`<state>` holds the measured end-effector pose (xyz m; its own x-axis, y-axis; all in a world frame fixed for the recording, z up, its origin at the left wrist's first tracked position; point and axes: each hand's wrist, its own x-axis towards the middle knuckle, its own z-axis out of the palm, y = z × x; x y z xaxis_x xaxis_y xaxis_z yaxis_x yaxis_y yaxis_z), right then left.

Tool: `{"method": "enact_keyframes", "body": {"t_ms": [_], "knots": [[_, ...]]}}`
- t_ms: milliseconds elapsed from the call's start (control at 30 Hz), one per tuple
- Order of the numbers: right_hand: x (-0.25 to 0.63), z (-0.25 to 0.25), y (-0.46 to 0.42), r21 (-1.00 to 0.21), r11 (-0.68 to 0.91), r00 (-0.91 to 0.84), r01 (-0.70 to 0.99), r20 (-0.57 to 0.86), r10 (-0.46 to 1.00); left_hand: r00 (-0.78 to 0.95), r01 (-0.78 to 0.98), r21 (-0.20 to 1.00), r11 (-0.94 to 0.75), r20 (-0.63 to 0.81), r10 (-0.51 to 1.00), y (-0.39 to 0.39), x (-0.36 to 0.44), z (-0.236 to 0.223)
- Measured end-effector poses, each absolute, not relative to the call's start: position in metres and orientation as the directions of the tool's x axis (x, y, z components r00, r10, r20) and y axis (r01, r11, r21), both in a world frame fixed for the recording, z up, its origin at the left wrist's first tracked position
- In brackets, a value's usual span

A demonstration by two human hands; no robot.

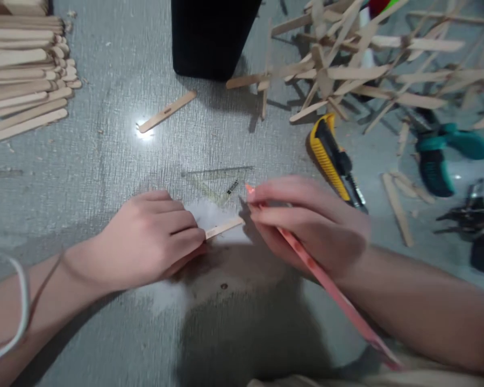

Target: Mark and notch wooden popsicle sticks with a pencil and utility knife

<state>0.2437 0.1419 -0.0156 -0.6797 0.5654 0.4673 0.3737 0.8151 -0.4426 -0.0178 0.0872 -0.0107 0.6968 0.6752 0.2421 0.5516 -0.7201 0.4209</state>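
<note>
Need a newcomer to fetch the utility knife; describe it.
Find the black object, top centre. Down and right of it, beyond the right hand, lies the utility knife. Its yellow colour sets it apart from the teal-handled pliers.

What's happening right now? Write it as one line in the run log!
left hand: holding stick | right hand: holding pink pencil | cutter: beside right hand

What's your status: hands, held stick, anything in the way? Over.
Left hand holding stick. Right hand gripping pink pencil near stick's exposed end. Set square just beyond, not covering stick.
</note>
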Motion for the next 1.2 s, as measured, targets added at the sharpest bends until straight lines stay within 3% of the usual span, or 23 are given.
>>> {"method": "enact_keyframes", "body": {"t_ms": [200, 300, 533, 633, 933, 1100, 1200], "knots": [[0.246, -0.026, 0.155, -0.293, 0.783, -0.578, 0.548, 0.545, 0.608, 0.701, 0.555, 0.389, -0.735, 0.256, 0.666, 0.091, -0.021, -0.013], [0.241, -0.028, 0.157, -0.171, 0.661, -0.571, 0.731, 0.378, 0.729, 0.755, 0.535, 0.359, -0.765, 0.203, 0.624, 0.093, -0.022, -0.013], [0.228, -0.017, 0.150, -0.059, 0.534, -0.509, 0.843, 0.235, 0.828, 0.829, 0.476, 0.316, -0.821, 0.151, 0.538, 0.092, -0.023, -0.013], [0.250, -0.010, 0.152, -0.055, 0.415, -0.394, 0.908, 0.224, 0.891, 0.838, 0.463, 0.306, -0.832, 0.154, 0.523, 0.094, -0.028, -0.016], [0.283, -0.010, 0.158, -0.243, 0.125, -0.080, 0.962, 0.184, 0.980, 0.857, 0.473, 0.263, -0.841, 0.085, 0.509, 0.099, -0.033, -0.013], [0.293, 0.016, 0.133, -0.505, 0.067, 0.040, 0.860, 0.198, 0.979, 0.871, 0.454, 0.261, -0.852, 0.070, 0.486, 0.104, -0.028, -0.012], [0.287, 0.018, 0.121, -0.684, 0.117, 0.035, 0.720, 0.204, 0.978, 0.878, 0.442, 0.271, -0.855, 0.066, 0.474, 0.113, -0.026, -0.013]]}}
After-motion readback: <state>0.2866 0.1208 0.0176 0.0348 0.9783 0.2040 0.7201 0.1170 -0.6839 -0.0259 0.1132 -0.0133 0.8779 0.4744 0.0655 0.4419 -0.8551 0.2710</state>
